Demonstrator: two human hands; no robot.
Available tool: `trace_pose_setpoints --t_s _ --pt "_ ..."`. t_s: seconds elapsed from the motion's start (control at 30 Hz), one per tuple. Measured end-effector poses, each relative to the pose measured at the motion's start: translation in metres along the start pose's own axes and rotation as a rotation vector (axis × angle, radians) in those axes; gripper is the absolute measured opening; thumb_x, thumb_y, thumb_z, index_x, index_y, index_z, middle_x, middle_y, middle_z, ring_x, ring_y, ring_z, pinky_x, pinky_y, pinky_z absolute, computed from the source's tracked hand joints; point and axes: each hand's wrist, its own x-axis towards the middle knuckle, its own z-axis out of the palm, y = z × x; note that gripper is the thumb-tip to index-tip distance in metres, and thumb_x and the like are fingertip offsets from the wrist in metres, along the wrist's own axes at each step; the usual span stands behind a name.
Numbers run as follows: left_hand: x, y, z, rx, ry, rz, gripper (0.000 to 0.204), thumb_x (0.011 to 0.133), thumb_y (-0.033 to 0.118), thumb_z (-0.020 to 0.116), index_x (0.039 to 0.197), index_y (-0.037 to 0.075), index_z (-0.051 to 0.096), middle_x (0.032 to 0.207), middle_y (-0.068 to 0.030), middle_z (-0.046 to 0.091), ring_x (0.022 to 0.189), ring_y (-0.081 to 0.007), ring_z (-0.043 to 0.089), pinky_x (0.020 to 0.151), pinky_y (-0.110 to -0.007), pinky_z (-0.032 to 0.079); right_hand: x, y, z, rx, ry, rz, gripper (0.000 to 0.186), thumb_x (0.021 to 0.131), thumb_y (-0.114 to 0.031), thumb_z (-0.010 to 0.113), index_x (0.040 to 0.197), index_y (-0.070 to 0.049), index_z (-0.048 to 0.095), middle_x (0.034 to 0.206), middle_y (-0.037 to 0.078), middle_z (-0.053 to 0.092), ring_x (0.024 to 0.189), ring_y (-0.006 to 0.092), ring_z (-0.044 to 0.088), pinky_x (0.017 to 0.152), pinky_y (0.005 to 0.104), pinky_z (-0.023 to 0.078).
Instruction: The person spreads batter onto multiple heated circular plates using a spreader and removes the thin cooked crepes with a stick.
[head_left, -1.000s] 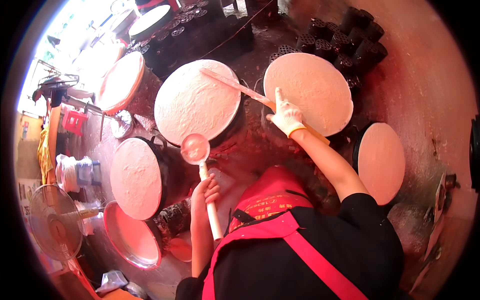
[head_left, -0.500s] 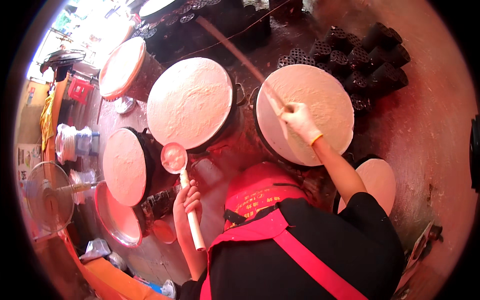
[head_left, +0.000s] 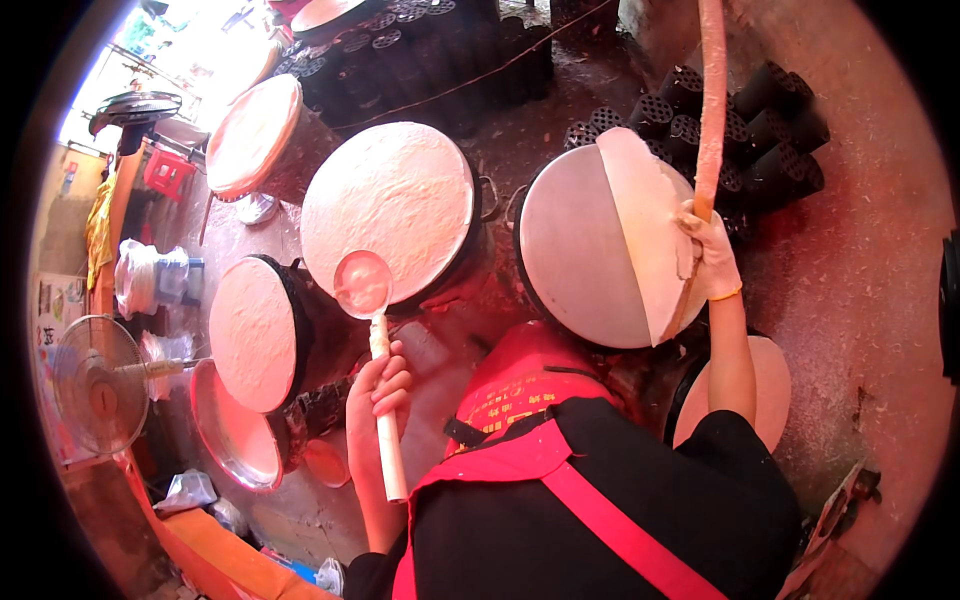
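Observation:
My left hand (head_left: 381,384) grips the pale handle of a ladle (head_left: 363,284), whose round bowl holds some pale batter over the near edge of the middle round pan (head_left: 392,205). A wet-looking pale layer covers that pan. My right hand (head_left: 714,258), in a white glove with a yellow cuff, is closed around a long wooden stick (head_left: 711,110) at the right edge of the right-hand griddle (head_left: 572,250). A thin pale sheet (head_left: 640,215) lies doubled over on the right half of this griddle, close to the stick and glove. The griddle's left half shows bare grey metal.
More coated round pans stand at left (head_left: 252,335), at far left (head_left: 254,135) and by my right elbow (head_left: 765,390). A red-rimmed basin (head_left: 235,425) holds pale batter. Black perforated cylinders (head_left: 770,130) are stacked at far right. A fan (head_left: 100,385) stands on the left.
My right hand and the stick have swung right across the griddle, and the sheet's left half has come off the metal and folded over. The ladle has shifted slightly up and right.

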Motion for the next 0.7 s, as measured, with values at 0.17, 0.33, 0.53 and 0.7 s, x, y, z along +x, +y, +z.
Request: trace_pose_setpoints --t_s 0.17,0.33,0.53,0.7 --pt "0.004 0.004 -0.002 0.017 -0.001 0.036 0.025 0.099 0.007 0.037 0.118 -0.009 0.040 0.073 -0.0039 0.038 0.052 -0.0085 0.037 0.039 -0.021 0.036 -0.012 -0.021 -0.018 0.130 0.055 -0.115 0.023 0.078 -0.011 0.065 0.098 -0.005 0.056 0.085 -0.003 0.053 0.078 0.0052 0.053 0.073 0.0176 0.042" --pt "0.001 0.004 0.004 -0.042 0.033 0.050 0.024 0.099 0.007 0.037 0.116 -0.009 0.042 0.073 -0.0029 0.036 0.051 -0.0074 0.036 0.036 -0.020 0.033 -0.020 -0.041 -0.096 0.219 0.189 -0.220 0.033 0.083 -0.010 0.060 0.114 0.000 0.056 0.099 0.001 0.057 0.094 0.0114 0.056 0.090 0.0239 0.042" --pt "-0.028 0.017 -0.003 -0.198 -0.044 0.060 0.028 0.100 0.010 0.035 0.119 -0.011 0.038 0.075 -0.0047 0.038 0.052 -0.0094 0.039 0.040 -0.023 0.038 -0.015 -0.144 -0.008 0.129 0.192 -0.377 0.029 0.090 -0.010 0.058 0.117 0.000 0.056 0.104 0.004 0.060 0.100 0.0134 0.058 0.091 0.0244 0.045" --pt "-0.042 0.044 -0.023 -0.223 -0.029 0.211 0.024 0.097 0.004 0.039 0.117 -0.009 0.040 0.076 -0.0048 0.038 0.052 -0.0080 0.036 0.038 -0.020 0.034 0.063 -0.123 0.080 0.026 0.074 -0.235 0.029 0.093 -0.010 0.054 0.120 0.001 0.057 0.102 0.002 0.059 0.089 0.0080 0.057 0.076 0.0181 0.046"
